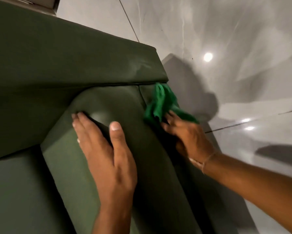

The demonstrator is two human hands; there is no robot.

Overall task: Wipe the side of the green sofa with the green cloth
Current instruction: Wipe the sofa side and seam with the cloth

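The dark green sofa (pixel 57 61) fills the left and middle of the head view, seen from above its armrest. My left hand (pixel 108 154) lies flat on top of the armrest with fingers spread, pressing into the cushion. My right hand (pixel 189 139) reaches over the armrest's outer side and holds a crumpled bright green cloth (pixel 162 102) against the sofa's side, just under the corner of the back cushion. The lower part of the sofa's side is hidden from here. The right hand and cloth look blurred.
Glossy grey floor tiles (pixel 234 39) with dark grout lines and bright light reflections lie to the right of the sofa. Shadows fall across the floor beside it. A pale object edge shows at the top left corner (pixel 40 2).
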